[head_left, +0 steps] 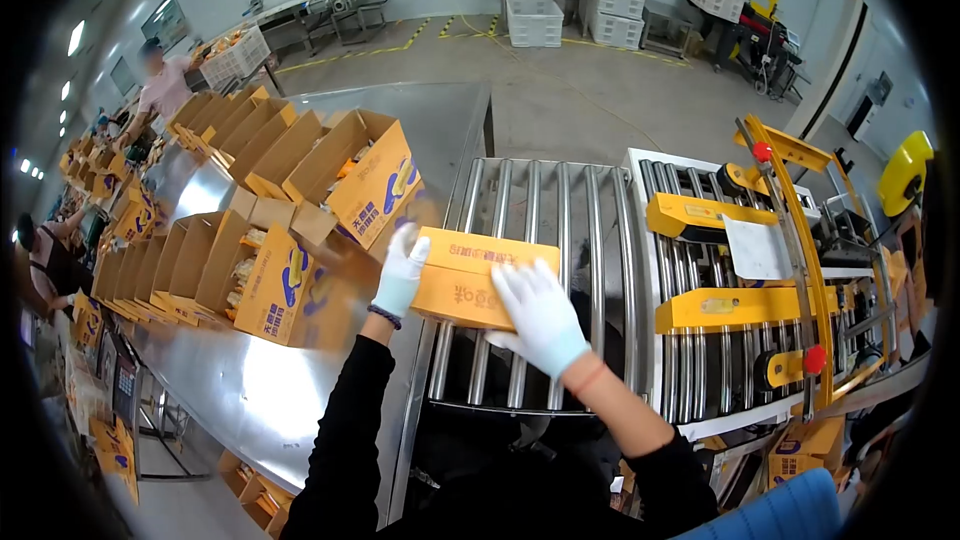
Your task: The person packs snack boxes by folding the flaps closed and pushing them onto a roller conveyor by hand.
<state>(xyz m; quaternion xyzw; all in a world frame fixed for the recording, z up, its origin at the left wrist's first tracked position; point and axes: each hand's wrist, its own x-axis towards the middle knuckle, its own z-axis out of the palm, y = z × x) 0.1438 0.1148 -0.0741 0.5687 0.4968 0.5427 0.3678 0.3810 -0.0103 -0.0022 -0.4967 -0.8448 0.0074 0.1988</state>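
Evidently, I had the sealed yellow carton at the left side of the roller conveyor. My right hand lay across its right end, fingers outstretched; my left hand touched its left end, though I couldn't tell whether it gripped.

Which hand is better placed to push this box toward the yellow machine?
Left hand, likely: it touches the end of the box farther from the machine; the right hand is nearer it.
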